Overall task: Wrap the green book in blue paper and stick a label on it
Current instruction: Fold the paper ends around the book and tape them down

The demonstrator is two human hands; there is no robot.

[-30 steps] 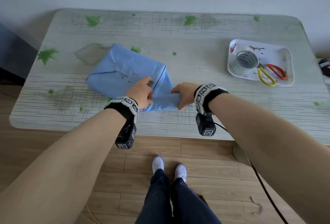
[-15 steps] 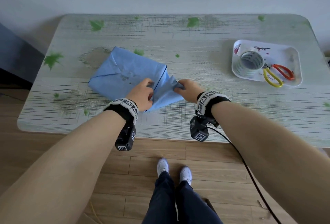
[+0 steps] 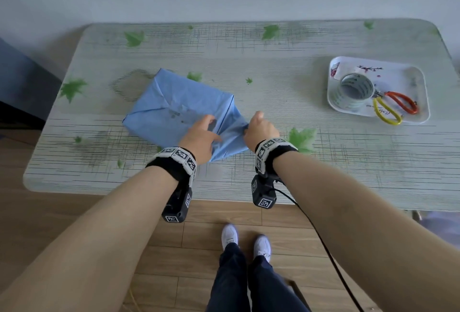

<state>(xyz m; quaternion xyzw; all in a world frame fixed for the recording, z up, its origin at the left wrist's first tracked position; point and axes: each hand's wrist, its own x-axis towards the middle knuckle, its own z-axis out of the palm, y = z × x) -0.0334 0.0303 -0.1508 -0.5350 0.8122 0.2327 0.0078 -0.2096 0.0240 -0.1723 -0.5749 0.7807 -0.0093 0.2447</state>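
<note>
The left hand rests on the blue paper while the right hand pinches its end flap.

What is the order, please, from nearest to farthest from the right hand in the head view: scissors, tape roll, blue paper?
1. The blue paper, pinched by the right hand, on its left.
2. The tape roll, farther right.
3. The scissors, far right, beyond the roll.

Bare forearms, black wristbands ringed with white coded tiles, black tagged module under each, black cable from the right one, navy trousers, white shoes
</note>
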